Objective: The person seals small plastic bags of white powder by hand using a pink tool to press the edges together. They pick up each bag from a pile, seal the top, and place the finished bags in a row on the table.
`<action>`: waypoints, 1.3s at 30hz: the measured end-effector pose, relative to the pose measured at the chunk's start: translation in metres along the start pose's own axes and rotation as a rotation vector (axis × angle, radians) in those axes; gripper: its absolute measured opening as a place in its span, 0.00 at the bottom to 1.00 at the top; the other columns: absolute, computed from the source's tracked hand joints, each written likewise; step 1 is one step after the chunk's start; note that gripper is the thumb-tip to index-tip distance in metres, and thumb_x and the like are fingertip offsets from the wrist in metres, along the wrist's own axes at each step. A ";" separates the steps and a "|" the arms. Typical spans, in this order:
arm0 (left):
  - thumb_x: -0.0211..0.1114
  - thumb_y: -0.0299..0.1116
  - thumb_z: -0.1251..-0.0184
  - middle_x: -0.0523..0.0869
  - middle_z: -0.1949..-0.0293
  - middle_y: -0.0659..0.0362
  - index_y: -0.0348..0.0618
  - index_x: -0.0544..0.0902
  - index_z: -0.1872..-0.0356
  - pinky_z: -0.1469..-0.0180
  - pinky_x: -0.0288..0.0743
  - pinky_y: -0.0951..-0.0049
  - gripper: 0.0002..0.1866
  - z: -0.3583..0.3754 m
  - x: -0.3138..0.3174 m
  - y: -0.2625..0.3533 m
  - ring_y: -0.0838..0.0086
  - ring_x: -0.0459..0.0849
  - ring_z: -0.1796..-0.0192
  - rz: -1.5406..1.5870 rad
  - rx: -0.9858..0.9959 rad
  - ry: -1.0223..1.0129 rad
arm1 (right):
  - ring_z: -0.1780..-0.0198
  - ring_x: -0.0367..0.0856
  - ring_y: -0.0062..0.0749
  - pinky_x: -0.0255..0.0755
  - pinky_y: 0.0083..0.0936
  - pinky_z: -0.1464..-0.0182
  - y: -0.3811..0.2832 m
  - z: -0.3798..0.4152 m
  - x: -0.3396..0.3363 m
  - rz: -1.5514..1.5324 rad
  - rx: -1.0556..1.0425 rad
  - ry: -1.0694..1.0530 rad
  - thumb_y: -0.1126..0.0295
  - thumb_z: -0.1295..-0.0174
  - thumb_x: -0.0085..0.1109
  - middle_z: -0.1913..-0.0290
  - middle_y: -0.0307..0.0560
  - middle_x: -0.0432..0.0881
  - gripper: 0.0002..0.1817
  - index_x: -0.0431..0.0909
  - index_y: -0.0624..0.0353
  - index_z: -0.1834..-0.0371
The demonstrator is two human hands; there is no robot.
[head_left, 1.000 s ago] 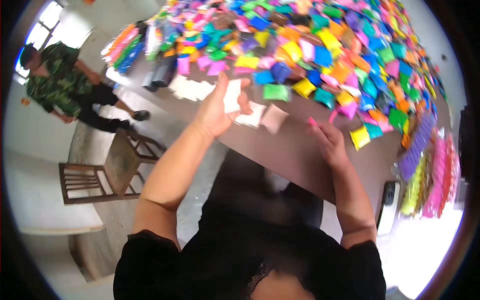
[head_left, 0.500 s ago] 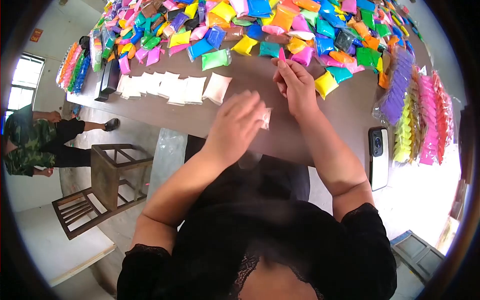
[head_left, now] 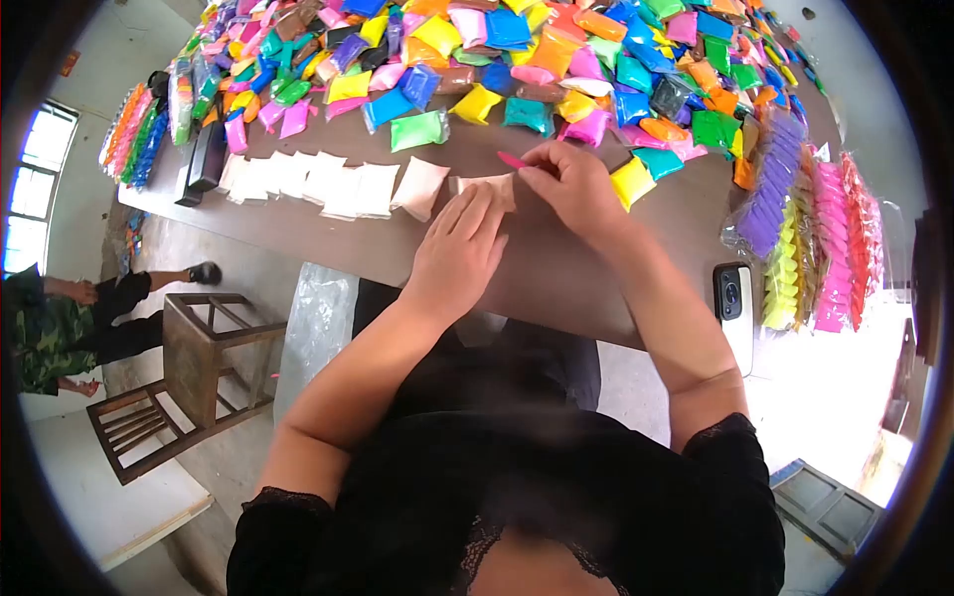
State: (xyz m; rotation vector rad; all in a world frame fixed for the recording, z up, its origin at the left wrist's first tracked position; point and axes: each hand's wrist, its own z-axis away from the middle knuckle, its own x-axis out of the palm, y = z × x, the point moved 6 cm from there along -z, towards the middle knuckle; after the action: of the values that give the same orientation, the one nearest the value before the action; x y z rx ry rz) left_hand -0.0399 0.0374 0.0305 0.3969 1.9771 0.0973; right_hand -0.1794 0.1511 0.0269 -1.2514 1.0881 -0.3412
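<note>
My left hand [head_left: 462,238] lies with its fingers stretched flat over a pale pink packet [head_left: 499,189] on the brown table, covering much of it. The packet's right end shows beyond the fingers. Just to the right, my right hand [head_left: 571,189] pinches a slim bright pink piece [head_left: 511,160], whose tip points left over the packet's upper edge; its exact kind does not show. Left of my hands, a light pink packet [head_left: 420,188] ends a row of overlapping whitish packets [head_left: 358,189].
Colourful clay-like packets [head_left: 437,37] are heaped along the table's far side. At right are strips of bagged packets [head_left: 775,199] and a phone [head_left: 732,298] by the edge. A black box [head_left: 207,157] sits at left. Beyond are a wooden chair [head_left: 194,353] and a person in camouflage [head_left: 50,328].
My left hand has come down onto the packet, now further up the table beside the row. My right hand has moved down toward it, the pink piece turning from upright to pointing left.
</note>
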 end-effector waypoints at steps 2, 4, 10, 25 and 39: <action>0.67 0.33 0.33 0.74 0.33 0.49 0.34 0.75 0.34 0.29 0.69 0.58 0.28 0.001 0.003 0.000 0.55 0.72 0.29 -0.023 -0.021 -0.031 | 0.57 0.86 0.44 0.78 0.35 0.54 -0.006 0.004 0.006 0.024 -0.090 0.023 0.67 0.36 0.66 0.59 0.53 0.87 0.10 0.85 0.61 0.57; 0.67 0.32 0.34 0.74 0.33 0.49 0.34 0.76 0.34 0.29 0.69 0.58 0.27 -0.002 0.005 -0.001 0.55 0.72 0.30 -0.020 -0.022 -0.027 | 0.61 0.84 0.48 0.78 0.37 0.56 -0.013 0.008 0.015 0.087 -0.252 0.078 0.67 0.38 0.65 0.64 0.49 0.84 0.07 0.86 0.58 0.62; 0.67 0.32 0.35 0.74 0.34 0.48 0.33 0.77 0.36 0.30 0.69 0.56 0.26 -0.005 0.003 -0.002 0.53 0.72 0.30 0.012 -0.021 -0.053 | 0.60 0.84 0.46 0.78 0.39 0.62 -0.004 0.008 0.009 0.372 -0.291 0.206 0.69 0.39 0.65 0.66 0.44 0.82 0.03 0.85 0.54 0.66; 0.73 0.38 0.42 0.75 0.43 0.56 0.40 0.76 0.40 0.31 0.67 0.60 0.29 -0.029 0.003 -0.020 0.62 0.74 0.35 0.067 -0.038 -0.083 | 0.57 0.81 0.25 0.75 0.23 0.55 0.020 0.016 0.003 -0.092 -0.041 0.099 0.79 0.40 0.70 0.56 0.39 0.84 0.12 0.84 0.60 0.53; 0.64 0.32 0.32 0.88 0.54 0.51 0.42 0.64 0.26 0.43 0.76 0.58 0.34 -0.055 -0.011 -0.023 0.55 0.86 0.47 0.493 -0.290 -0.227 | 0.55 0.81 0.21 0.76 0.18 0.51 0.040 0.012 -0.007 -0.504 0.120 -0.101 0.80 0.41 0.71 0.51 0.39 0.86 0.22 0.81 0.66 0.41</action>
State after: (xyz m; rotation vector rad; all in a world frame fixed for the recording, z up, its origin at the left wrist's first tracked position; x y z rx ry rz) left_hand -0.0908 0.0183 0.0579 0.6644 1.5777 0.6171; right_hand -0.1866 0.1768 -0.0054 -1.4097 0.6448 -0.7057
